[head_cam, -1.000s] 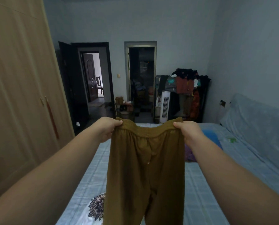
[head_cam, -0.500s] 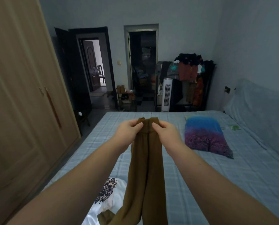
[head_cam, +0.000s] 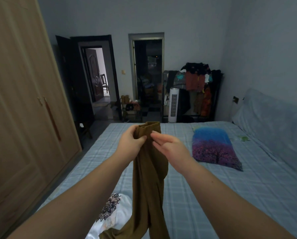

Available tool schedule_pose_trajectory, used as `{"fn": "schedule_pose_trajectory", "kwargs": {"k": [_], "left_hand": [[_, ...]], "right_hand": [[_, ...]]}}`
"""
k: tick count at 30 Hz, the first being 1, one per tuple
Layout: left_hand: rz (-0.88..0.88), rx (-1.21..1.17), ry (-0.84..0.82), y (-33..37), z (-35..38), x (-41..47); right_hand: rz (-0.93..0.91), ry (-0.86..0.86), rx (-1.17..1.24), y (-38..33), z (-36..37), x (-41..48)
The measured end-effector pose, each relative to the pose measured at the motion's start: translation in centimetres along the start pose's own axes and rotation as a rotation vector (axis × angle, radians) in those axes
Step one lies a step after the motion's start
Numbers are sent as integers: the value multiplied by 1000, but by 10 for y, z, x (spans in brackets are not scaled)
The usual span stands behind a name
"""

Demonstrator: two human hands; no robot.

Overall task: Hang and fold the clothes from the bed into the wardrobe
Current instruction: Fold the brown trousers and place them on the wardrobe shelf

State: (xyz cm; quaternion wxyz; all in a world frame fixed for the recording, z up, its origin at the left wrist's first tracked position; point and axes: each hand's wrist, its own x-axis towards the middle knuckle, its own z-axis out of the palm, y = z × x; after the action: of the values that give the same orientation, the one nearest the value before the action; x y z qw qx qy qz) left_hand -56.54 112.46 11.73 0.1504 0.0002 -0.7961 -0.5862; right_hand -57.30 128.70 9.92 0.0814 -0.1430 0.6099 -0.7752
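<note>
- Your left hand (head_cam: pixel 132 144) pinches the doubled waistband of the brown trousers (head_cam: pixel 147 178), so both legs hang aligned over the bed (head_cam: pixel 213 195), their lower ends trailing on it.
- Your right hand (head_cam: pixel 168 147) is just beside the waistband, fingers (head_cam: pixel 159 141) loosely straight and holding nothing, probably free to smooth the legs.
</note>
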Motion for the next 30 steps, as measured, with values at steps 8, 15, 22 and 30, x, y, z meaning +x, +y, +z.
{"fn": "schedule_pose_trajectory", "kwargs": {"k": [8,15,22,30], "left_hand": [[54,-62,-128,7,-37,5],[74,-143,-141,25,-58,7],[114,-60,-155,46,-78,9],[295,277,-125,86,-96,15]], "right_hand": [[-193,214,-526,-15,-34,19],[-231,-84,-646,-13,-15,28],[-431,86,-669,-26,-6,26],[-667,177,-803,-78,4,25]]}}
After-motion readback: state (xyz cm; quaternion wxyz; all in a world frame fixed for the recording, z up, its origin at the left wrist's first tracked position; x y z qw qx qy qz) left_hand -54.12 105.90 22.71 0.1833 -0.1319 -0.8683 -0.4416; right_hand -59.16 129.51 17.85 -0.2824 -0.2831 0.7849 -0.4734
